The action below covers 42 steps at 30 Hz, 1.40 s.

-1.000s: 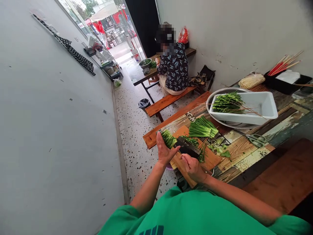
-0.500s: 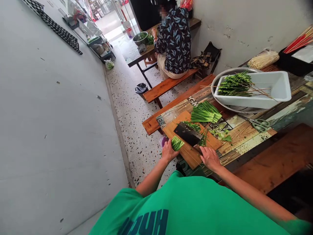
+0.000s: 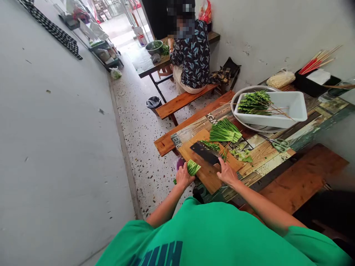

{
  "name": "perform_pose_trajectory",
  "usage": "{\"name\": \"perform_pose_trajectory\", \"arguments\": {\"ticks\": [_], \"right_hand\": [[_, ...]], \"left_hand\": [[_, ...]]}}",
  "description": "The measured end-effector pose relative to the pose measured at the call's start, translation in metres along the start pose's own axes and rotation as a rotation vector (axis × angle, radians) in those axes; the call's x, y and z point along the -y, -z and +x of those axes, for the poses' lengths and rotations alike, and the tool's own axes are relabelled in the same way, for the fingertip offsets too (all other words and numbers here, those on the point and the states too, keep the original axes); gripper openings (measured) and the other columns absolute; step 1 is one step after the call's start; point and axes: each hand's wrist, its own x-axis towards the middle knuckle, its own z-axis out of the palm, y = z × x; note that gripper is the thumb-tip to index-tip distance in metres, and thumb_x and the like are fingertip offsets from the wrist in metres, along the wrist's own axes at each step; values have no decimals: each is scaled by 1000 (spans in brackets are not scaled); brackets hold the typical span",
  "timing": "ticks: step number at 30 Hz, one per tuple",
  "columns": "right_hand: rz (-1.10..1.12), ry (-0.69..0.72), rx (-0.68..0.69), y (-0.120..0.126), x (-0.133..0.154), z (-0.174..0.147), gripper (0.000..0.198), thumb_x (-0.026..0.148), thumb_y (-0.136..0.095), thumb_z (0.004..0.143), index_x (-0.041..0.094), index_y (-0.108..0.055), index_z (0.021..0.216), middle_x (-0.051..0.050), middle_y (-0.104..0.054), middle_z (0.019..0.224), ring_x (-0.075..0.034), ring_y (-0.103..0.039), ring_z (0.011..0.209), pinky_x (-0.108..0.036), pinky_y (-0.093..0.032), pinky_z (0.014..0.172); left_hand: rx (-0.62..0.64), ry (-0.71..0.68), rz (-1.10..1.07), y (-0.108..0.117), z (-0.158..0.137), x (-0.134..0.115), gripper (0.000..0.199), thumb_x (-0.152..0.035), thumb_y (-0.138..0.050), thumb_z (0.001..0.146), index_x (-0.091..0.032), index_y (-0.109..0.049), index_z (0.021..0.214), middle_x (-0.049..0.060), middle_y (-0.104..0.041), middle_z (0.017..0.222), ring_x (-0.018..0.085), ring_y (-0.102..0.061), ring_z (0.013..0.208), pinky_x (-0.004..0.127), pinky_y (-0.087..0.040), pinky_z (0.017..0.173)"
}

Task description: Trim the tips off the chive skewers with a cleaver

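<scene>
My left hand is closed around a bunch of cut garlic chives, their trimmed ends facing the wooden cutting board at its left edge. At the board's right side, my right hand grips the cleaver by its handle, which the fingers mostly cover. The dark blade lies across the board. Chopped green bits are beside the blade's far side. Just beyond the board lies a larger bundle of chives.
Leafy scraps and green-handled scissors lie on the patterned table. A white tub with skewered greens rests in a metal basin. Wooden benches flank the table. Another person sits ahead.
The view has shifted, so the table and board appear further left. My right hand's fingers now reach a little further along the cleaver; my left hand keeps hold of the chives.
</scene>
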Motion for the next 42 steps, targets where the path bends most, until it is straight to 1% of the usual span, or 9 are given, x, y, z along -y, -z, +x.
{"name": "perform_pose_trajectory", "arguments": {"ticks": [5,8,10,14,18,22,27,32,42], "right_hand": [[316,106,-163,21,-8,-15,67,48,-50,88,21,-36,148,-7,-69,103,-22,-65,92,-32,-48,77],[392,122,-142,29,-11,-21,60,54,-45,89,18,-50,137,-4,-70,78,-20,-66,77,-29,-46,69],[326,65,-117,33,-10,-20,50,51,-41,92,15,-61,121,-5,-68,69,-20,-65,71,-28,-43,64],[-9,2,-122,33,-1,-19,40,44,-36,96,16,-65,100,-11,-71,84,-21,-66,75,-27,-34,58],[-214,74,-20,25,1,-27,35,36,-32,99,17,-61,105,-11,-72,92,-21,-67,83,-27,-32,57],[-316,127,39,15,-3,-31,36,32,-26,100,17,-57,109,-11,-72,96,-22,-68,85,-27,-34,58],[-344,158,92,7,-5,-28,37,32,-22,101,16,-55,110,-12,-72,93,-23,-69,84,-27,-37,59],[-340,164,122,7,-6,-25,38,32,-22,101,15,-55,109,-14,-71,96,-23,-70,85,-28,-40,61],[-315,154,171,17,-4,-19,37,33,-25,101,15,-57,106,-14,-73,97,-24,-70,90,-28,-41,63]], "left_hand": [[29,-19,22,3,4,-12,94,-58,-74,68,-30,-27,145,11,-55,124,29,-58,107,36,-44,86],[19,-82,63,0,9,-29,95,-63,-70,70,-28,-26,146,12,-53,123,28,-57,107,35,-42,88],[20,-97,87,-3,13,-41,96,-65,-69,70,-27,-26,147,13,-53,122,29,-57,108,36,-42,89],[36,-100,118,-9,20,-59,91,-66,-68,71,-25,-32,144,14,-54,119,30,-56,109,38,-41,92],[4,-104,148,-13,20,-62,95,-67,-70,69,-21,-35,145,17,-53,125,32,-54,110,41,-40,92],[-96,-151,152,-23,19,-58,97,-67,-66,72,-17,-32,148,19,-46,139,34,-43,124,45,-34,102],[-108,-260,102,-34,22,-59,84,-59,-57,83,-13,-31,149,17,-41,147,31,-36,133,43,-27,111],[-102,-234,91,-36,26,-65,71,-49,-55,87,-14,-37,146,16,-46,145,30,-39,131,42,-31,109],[-74,-206,126,-32,28,-71,64,-42,-55,88,-16,-39,144,16,-47,142,29,-43,126,40,-37,102]]}}
